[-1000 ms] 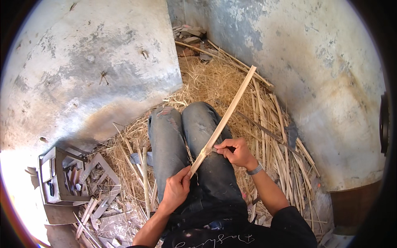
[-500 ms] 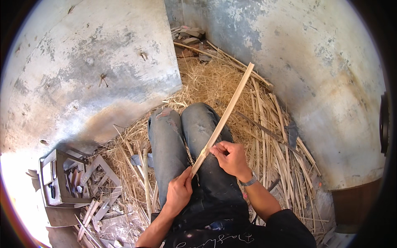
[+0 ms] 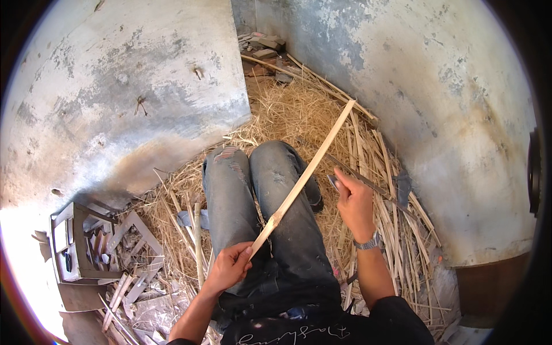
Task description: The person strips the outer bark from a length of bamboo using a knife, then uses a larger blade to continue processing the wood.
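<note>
And here's the wooden strip [image 3: 310, 171], slanting up and rightward across the lap, its near end over the jeans [image 3: 233, 198] and its far end out above the straw [image 3: 287, 118]! The left hand [image 3: 231, 265] has that near end pinched firmly, thumb on top, fingers curled beneath. Over to the right, the right hand [image 3: 355, 208] is clear of the strip, fingers folded around what looks like a small blade [image 3: 332, 181], only its grey tip peeking out past the thumb; the rest is hidden in the grip. There's a rough, knotty patch [image 3: 276, 219] partway along, and by the look of it this is trimming work, caught between strokes, blade off the wood. Another pass would call for a steady left pinch, the edge laid nearly flat by that knot, and strokes directed away from those left fingers. More cut strips [image 3: 397, 230] lie by the right-hand wall [image 3: 443, 126]
</note>
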Tool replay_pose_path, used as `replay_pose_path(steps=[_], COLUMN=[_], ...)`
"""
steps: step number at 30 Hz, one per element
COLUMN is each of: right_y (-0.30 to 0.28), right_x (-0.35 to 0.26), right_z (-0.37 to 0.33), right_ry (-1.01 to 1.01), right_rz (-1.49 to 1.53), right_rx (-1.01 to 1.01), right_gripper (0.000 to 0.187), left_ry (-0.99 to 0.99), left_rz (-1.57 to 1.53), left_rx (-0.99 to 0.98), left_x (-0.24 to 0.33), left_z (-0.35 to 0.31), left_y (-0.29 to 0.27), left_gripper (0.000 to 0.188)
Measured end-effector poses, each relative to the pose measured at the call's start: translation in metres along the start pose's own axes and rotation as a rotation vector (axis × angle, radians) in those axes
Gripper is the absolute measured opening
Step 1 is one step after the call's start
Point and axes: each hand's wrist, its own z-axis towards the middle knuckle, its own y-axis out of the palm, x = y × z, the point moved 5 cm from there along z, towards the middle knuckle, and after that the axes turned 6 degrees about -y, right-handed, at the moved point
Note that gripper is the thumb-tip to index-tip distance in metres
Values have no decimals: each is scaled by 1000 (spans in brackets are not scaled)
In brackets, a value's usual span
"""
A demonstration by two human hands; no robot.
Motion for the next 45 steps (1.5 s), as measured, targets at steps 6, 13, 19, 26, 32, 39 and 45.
replay_pose_path(steps=[6, 13, 19, 26, 32, 39, 45], right_y=[33, 49, 62, 53, 67, 65, 46], right_x=[12, -12, -37, -45, -15, -13, -34], right_z=[25, -3, -28, -38, -39, -39, -32], right_ry=[-32, -206, -260, -315, 203, 368, 277], right_rz=[256, 184, 345, 344, 820, 951, 792], right_rx=[222, 240, 87, -75, -348, -238, -231], right_gripper=[12, 7, 5, 4, 6, 9, 16], left_ry=[46, 115, 85, 61, 86, 194, 249], left_rz=[51, 63, 32, -32, 12, 52, 134], left_rx=[7, 50, 59, 11, 17, 74, 198], left_x=[-1, 3, 7, 13, 12, 12, 14], left_z=[3, 5, 11, 12, 14, 18, 15], left_y=[9, 10, 13, 17, 21, 24, 27], left_gripper=[35, 34, 32, 33, 33, 34, 30])
